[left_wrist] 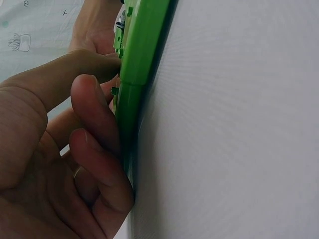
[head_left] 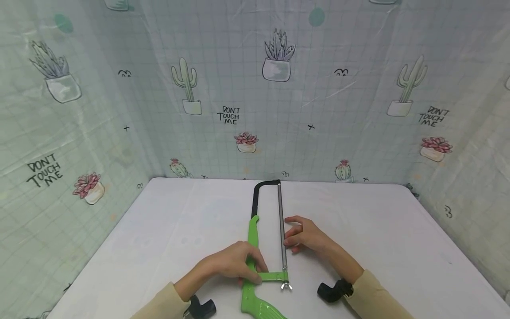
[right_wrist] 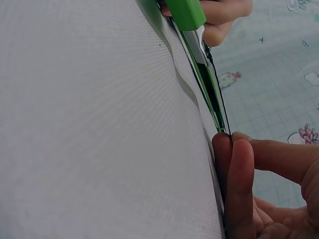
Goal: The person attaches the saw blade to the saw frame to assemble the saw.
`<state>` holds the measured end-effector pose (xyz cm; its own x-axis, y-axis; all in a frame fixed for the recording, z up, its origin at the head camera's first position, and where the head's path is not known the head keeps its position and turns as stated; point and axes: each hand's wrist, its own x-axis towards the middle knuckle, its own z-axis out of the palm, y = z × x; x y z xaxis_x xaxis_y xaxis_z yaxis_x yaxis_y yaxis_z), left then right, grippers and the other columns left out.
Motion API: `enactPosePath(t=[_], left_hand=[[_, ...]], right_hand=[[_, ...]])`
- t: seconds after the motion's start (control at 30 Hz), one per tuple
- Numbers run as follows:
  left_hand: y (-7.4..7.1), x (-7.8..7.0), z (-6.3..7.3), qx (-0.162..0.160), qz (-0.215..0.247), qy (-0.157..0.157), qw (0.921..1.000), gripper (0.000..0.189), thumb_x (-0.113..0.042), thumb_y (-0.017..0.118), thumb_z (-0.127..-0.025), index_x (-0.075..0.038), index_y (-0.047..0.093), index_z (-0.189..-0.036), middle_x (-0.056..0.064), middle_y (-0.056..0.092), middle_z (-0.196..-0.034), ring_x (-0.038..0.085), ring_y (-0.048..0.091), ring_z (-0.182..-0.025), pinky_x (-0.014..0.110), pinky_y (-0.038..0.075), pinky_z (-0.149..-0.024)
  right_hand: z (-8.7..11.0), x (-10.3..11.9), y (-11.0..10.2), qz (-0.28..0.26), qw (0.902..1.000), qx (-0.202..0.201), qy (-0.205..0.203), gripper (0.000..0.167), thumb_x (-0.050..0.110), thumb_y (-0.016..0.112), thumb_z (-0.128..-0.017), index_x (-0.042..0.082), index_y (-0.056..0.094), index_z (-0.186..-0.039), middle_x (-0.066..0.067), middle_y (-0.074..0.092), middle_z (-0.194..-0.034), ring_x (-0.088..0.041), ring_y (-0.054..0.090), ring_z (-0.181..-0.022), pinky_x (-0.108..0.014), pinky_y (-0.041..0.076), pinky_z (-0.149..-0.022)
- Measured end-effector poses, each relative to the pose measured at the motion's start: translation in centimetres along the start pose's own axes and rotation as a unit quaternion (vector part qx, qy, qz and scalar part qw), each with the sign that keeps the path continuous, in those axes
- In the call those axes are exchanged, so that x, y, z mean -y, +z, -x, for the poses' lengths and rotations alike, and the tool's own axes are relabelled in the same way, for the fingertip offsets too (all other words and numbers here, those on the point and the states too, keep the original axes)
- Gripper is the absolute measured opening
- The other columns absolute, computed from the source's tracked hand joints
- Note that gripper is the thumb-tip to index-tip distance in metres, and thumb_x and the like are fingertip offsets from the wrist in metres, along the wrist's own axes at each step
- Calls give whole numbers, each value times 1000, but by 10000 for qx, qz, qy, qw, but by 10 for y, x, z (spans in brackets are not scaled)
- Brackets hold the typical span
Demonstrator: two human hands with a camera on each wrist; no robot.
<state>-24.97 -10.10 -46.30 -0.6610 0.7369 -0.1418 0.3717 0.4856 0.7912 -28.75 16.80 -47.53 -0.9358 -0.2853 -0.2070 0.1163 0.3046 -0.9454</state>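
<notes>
A hacksaw (head_left: pixel 253 232) with a green body and black front bow lies on the white table, its bow pointing away from me. Its straight blade (head_left: pixel 282 221) runs along the right side, down to a wing nut (head_left: pixel 286 286) beside the green crosspiece (head_left: pixel 274 276). My left hand (head_left: pixel 235 262) grips the green body where the crosspiece meets it, thumb on top. At the middle of the blade, my right hand (head_left: pixel 308 235) pinches its edge between thumb and fingertips, as the right wrist view shows. The green handle (head_left: pixel 260 308) is cut off by the lower frame edge.
The white table (head_left: pixel 191 212) reaches back to a hanging cloth (head_left: pixel 239 88) printed with cacti, which also encloses both sides. Black wrist-worn devices (head_left: pixel 334 291) sit below each hand, near the beige sleeves (head_left: pixel 374 297).
</notes>
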Motion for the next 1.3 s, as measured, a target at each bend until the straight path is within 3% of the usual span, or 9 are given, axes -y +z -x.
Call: enactPosePath(t=[0.67, 0.9, 1.1, 1.3], left_hand=[[1, -5, 3, -73, 108, 24, 9999, 20, -11, 86, -76, -19, 82, -94, -14, 69, -80, 2, 56, -46, 19, 50, -47], [2, -5, 3, -81, 17, 42, 10000, 20, -13, 86, -76, -19, 82, -95, -14, 71, -82, 0, 58, -57, 17, 51, -61], [2, -6, 2, -108, -44, 92, 9999, 20, -12, 86, -76, -19, 82, -95, -16, 69, -80, 0, 55, -46, 18, 50, -50], [3, -7, 3, -75, 20, 34, 10000, 20, -12, 85, -76, -19, 82, -94, -15, 69, -80, 0, 55, -48, 19, 50, -48]], right_hand=[[4, 2, -2, 62, 9996, 188, -185, 78, 0, 77, -82, -8, 40, -150, -11, 75, -97, -16, 70, -79, -31, 63, -64], [6, 2, -1, 94, 9990, 306, -296, 78, 0, 76, -82, -10, 39, -150, -14, 75, -99, -16, 69, -78, -31, 62, -64], [6, 2, -1, 137, 9992, 219, -294, 78, -1, 77, -82, -10, 40, -149, -14, 75, -98, -16, 69, -78, -31, 62, -64], [6, 1, 0, 157, 9992, 248, -273, 78, -1, 77, -82, -10, 39, -150, -14, 75, -99, -16, 69, -79, -31, 62, -64]])
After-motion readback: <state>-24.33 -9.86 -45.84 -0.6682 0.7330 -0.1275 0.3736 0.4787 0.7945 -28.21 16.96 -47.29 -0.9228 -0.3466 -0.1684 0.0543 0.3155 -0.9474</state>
